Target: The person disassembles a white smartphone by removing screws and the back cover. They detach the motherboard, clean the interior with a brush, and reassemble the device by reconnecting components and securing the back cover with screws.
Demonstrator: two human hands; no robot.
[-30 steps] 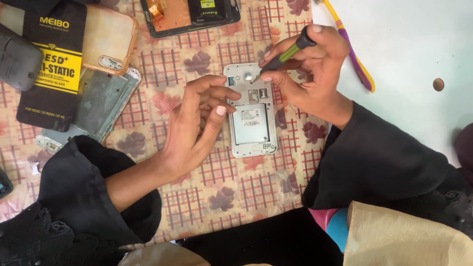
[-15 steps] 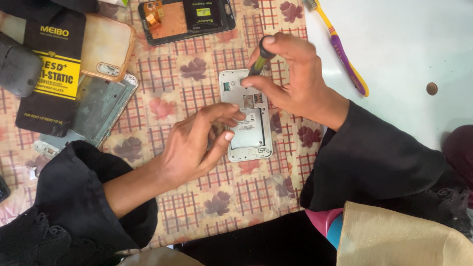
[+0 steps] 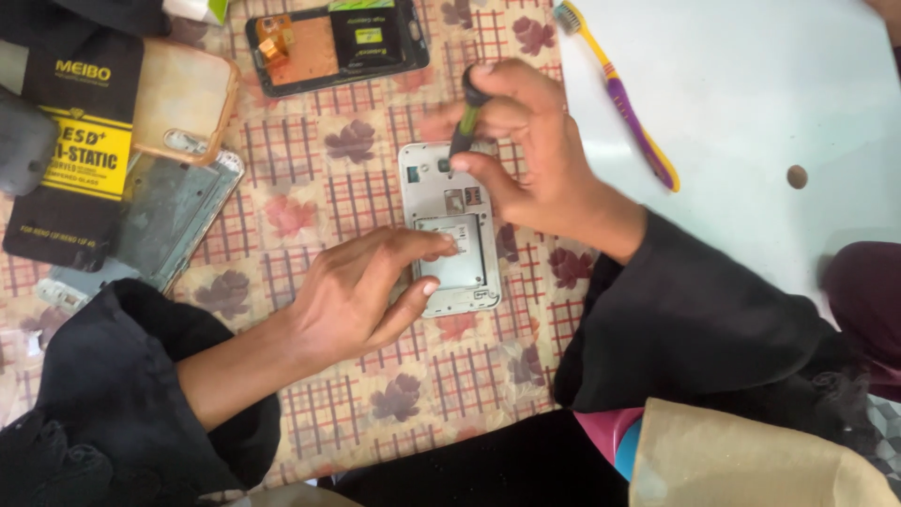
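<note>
toothbrush yel/purple, on white top | opened phone top ctr | clear case | black packet left

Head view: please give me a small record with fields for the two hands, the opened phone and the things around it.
left hand: fingers rest on the white phone frame, steadying it
right hand: grips a green-black screwdriver, tip down on the frame's upper part
phone frame: lies flat, back open, on the checked flower cloth
second opened phone: above, on the cloth
toothbrush: yellow and purple, on the white surface
grey metal plate: left of the frame
</note>
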